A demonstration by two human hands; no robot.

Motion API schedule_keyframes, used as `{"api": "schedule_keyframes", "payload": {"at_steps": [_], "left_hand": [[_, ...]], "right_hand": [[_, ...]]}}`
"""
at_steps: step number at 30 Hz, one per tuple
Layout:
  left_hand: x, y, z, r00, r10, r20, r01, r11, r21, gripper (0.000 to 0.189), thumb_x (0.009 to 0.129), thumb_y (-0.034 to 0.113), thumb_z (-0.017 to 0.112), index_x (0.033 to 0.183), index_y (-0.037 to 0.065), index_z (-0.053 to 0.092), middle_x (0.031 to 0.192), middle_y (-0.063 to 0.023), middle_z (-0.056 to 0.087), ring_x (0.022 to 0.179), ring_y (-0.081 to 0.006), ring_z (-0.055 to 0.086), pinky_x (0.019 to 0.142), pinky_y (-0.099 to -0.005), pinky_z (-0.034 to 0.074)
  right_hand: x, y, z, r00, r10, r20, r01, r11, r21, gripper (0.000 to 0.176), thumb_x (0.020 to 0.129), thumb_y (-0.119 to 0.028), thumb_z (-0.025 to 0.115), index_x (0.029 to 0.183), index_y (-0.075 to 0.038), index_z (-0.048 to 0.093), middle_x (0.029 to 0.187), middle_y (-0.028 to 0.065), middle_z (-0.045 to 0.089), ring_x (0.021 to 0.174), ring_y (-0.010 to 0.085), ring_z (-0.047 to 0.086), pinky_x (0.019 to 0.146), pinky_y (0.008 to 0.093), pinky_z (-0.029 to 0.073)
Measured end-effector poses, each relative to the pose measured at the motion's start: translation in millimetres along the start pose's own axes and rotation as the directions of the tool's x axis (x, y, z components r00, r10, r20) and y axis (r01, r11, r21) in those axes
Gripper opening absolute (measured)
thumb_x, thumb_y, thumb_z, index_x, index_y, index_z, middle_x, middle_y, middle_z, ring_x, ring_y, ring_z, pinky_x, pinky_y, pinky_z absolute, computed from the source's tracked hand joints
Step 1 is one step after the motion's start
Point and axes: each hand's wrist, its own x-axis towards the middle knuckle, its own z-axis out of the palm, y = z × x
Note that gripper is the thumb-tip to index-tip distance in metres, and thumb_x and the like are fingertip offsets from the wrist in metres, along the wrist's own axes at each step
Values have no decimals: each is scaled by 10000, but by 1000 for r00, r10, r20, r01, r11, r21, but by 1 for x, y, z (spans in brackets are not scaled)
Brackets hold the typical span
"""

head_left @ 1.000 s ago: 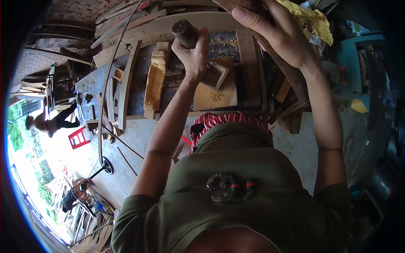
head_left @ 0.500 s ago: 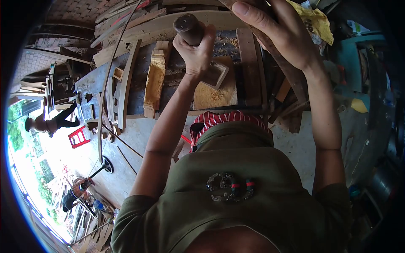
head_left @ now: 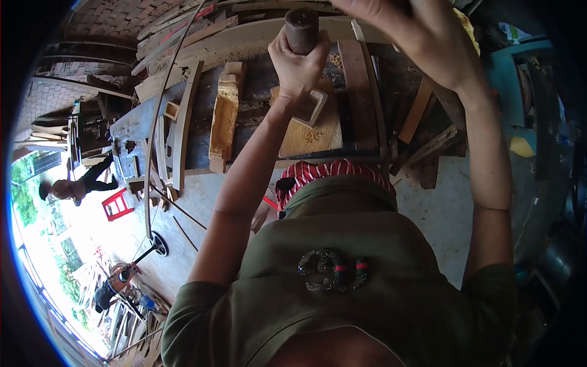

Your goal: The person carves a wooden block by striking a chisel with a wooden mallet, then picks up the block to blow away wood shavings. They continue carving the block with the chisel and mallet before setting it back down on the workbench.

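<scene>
Beyond my lap stretches the workbench (head_left: 137,116), with a red stool (head_left: 116,205) on the floor off its left end. Across the bench's width lies a dark plank (head_left: 359,92); well to the plank's left sits a long hollowed block (head_left: 224,122). Between them, at the bench's near edge, lies a pale board (head_left: 315,136). Over the bench's right part I hold my right hand (head_left: 428,46) raised, thumb spread; its fingers run out of view, so I cannot tell whether it grasps anything. My left hand (head_left: 298,67) is clenched around a dark, round-ended handle (head_left: 301,30), above the bench's middle. Just under that wrist, partly hidden, a small square-rimmed wooden box (head_left: 318,109) rests on the pale board, near some shavings (head_left: 313,137).
</scene>
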Motion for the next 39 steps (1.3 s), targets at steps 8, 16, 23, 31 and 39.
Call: {"api": "schedule_keyframes", "payload": {"at_steps": [8,16,23,31,39], "left_hand": [[2,1,-7,993,-2,-115,-14,990,-142,204,747,106,734,693,30,552,615,19,558,571,-57,505,545,-257,434],[22,10,-48,940,-289,-179,205,903,-377,174,817,33,658,743,54,502,537,-21,457,414,-110,410,410,-293,355],[8,7,-18,986,-90,-140,56,972,-228,155,823,22,665,752,43,530,552,-25,501,417,-95,449,383,-259,343],[-8,15,-2,997,-29,-67,24,997,-70,171,781,77,731,712,46,577,619,20,574,546,-63,530,506,-236,432],[-11,7,5,992,129,-7,-129,991,38,228,714,150,741,728,14,559,654,-37,597,626,-81,527,609,-286,472]], "right_hand": [[-18,8,22,972,235,-18,-232,940,-251,749,971,-492,548,1479,15,332,1243,245,598,1039,313,654,896,383,537],[-38,14,22,938,306,-166,-328,936,-125,725,963,-480,569,1448,16,357,1341,239,506,1237,333,516,1027,436,429],[-40,29,25,961,206,-184,-215,976,-30,743,953,-481,587,1448,21,355,1347,241,499,1250,334,505,1029,436,420],[-28,-25,22,983,-65,-173,52,996,-75,743,954,-478,584,1435,46,365,1266,248,560,1121,337,605,933,418,498],[-22,24,23,1000,-20,19,27,836,-547,761,955,-496,565,1437,60,373,1066,240,645,865,289,691,771,385,579]]}}
